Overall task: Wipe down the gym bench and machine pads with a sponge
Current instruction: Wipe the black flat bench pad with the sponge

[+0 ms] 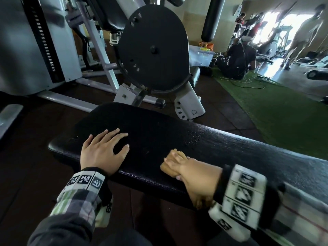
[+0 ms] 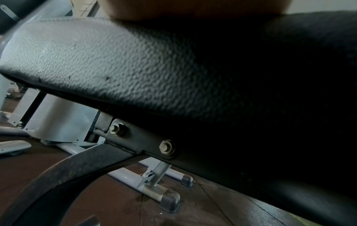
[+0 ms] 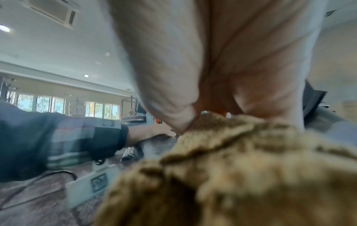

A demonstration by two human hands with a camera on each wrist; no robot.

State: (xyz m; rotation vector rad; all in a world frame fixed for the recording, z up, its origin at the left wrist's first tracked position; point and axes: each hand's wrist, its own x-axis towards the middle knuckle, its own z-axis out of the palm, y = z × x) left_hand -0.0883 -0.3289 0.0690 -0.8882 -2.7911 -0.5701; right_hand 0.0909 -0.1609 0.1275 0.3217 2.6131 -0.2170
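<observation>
Gym floor of dark rubber tiles (image 1: pixel 229 112) runs under a black padded bench (image 1: pixel 159 135), whose pebbled vinyl crosses the head view from lower right to centre left. On its near edge lies a tan sponge (image 1: pixel 171 168), pressed to the pad under the right hand (image 1: pixel 191 176), whose fingers lie over the top while the thumb side wraps the edge; in the right wrist view the sponge (image 3: pixel 231 175) fills the lower half, blurred and fibrous, with the fingers (image 3: pixel 168 76) bearing down on it from above. Left of the sponge and apart from it, the left hand (image 1: pixel 103 151) rests flat on the bench, fingers spread and lightly bent, holding nothing. Both wrists wear bands with black-and-white markers over plaid sleeves (image 1: pixel 78 201). The left wrist view shows the bench's side (image 2: pixel 135 68), a bolted bracket (image 2: pixel 146 142) under it and a curved dark leg (image 2: pixel 67 175). Beyond the bench stands a white-framed machine with a large black disc (image 1: pixel 152 48) and a weight stack (image 1: pixel 42 38). To the right lies a strip of green turf (image 1: pixel 276 107), where a person in dark clothes (image 1: pixel 239 59) sits near a bright doorway.
</observation>
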